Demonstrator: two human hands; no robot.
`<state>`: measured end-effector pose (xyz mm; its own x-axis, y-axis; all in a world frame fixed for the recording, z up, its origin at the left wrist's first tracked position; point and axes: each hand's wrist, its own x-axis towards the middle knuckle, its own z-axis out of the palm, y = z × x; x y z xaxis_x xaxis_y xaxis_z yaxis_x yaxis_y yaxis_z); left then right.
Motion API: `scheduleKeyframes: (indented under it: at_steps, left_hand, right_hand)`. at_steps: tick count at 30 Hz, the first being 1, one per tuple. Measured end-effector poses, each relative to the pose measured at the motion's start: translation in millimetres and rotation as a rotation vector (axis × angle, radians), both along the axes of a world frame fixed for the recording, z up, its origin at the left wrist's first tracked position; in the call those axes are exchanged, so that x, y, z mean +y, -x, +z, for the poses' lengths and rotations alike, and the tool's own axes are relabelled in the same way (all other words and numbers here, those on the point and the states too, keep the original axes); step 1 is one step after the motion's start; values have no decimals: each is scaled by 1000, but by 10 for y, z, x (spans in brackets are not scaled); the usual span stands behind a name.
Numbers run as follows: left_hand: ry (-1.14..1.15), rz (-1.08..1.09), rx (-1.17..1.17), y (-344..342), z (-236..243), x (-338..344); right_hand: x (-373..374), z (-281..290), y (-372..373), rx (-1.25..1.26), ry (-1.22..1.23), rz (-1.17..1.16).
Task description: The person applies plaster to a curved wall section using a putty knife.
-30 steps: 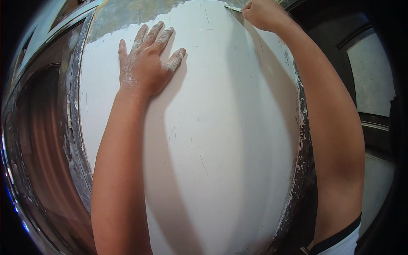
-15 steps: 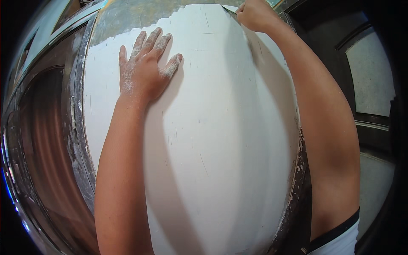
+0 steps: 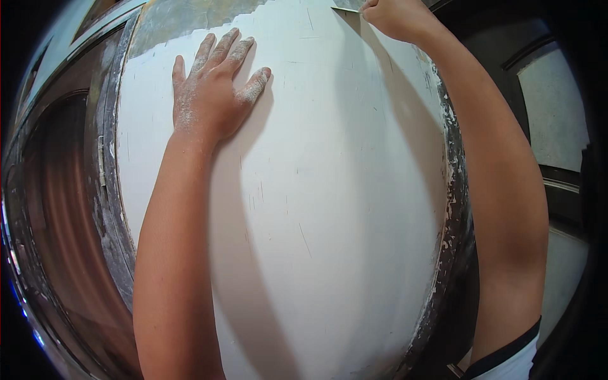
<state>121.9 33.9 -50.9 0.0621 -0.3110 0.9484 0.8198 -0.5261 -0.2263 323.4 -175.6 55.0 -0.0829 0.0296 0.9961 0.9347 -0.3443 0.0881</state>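
The left hand (image 3: 212, 95), flat with fingers spread, rests on the white-coated panel (image 3: 329, 209). Farther up and rightward, the right hand (image 3: 400, 19) grips a putty knife (image 3: 347, 10), its thin blade pointing crosswise left from the fist, toward the grey uncoated patch (image 3: 183, 24).

- The scraper (image 3: 346, 10) is jutting leftward from the right hand (image 3: 398, 18), near the panel's top; its thin, flat blade is showing a pale edge, and the fingers are hiding its handle. Whether it is touching the panel is hard to tell.
- The panel (image 3: 310, 196) is filling the middle of the view, facing the viewer, mostly white and smooth.
- Thin, dark scratches are marking its white face.
- A grey-green patch (image 3: 190, 24) is showing at its upper left, meeting the white in a ragged, stepped line.
- The left hand (image 3: 212, 95) is pressing on its upper left, fingers spread.
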Motion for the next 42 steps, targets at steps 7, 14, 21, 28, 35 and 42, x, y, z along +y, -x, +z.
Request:
scheduleKeyframes:
  at_steps: [7, 14, 21, 28, 35, 42]
  left_hand:
    - [-9, -14, 9, -15, 4, -24]
    - [-1, -20, 8, -7, -6, -4]
    - [-12, -11, -21, 86, -29, 90]
    - [-7, -14, -24, 117, -28, 120]
    - [2, -50, -3, 28, -13, 0]
    - [24, -68, 19, 111, -65, 15]
  right_hand:
    - [126, 117, -64, -93, 9, -133]
    - [217, 184, 12, 68, -45, 38]
    - [266, 140, 115, -62, 9, 3]
    - [341, 130, 47, -163, 23, -82]
    - [126, -53, 277, 48, -27, 21]
    - [342, 227, 67, -22, -63, 34]
